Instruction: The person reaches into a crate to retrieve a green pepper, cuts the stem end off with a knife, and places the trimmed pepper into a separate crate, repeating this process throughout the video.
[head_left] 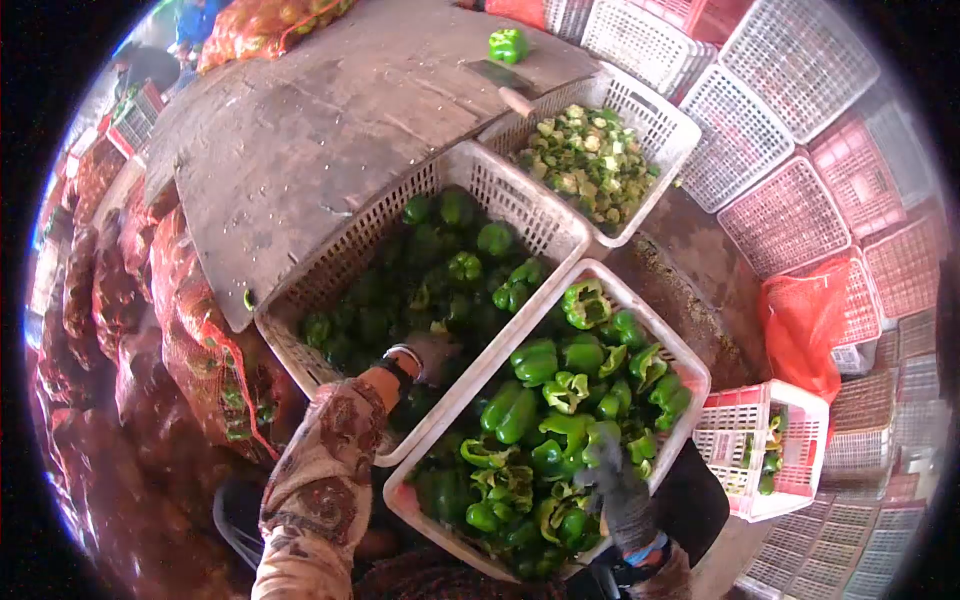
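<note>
My left hand (435,355), with a band at the wrist, reaches down into the large white crate (400,190) of whole green bell peppers (495,238). Its fingers are dark and partly lost among the peppers, so their grip does not show. Over the nearer crate (690,385), full of cut and opened bell peppers (510,412), is my right hand (622,495) in a grey glove. Its fingers close around a green bell pepper (602,440), slightly blurred, at the crate's right side.
A crate of pepper cores (590,165) stands at the back. Beside it, a knife (515,100) and one pepper (508,45) lie on a worn board (300,140). Stacked crates (785,215) line the right; filled mesh sacks (205,330) lie left.
</note>
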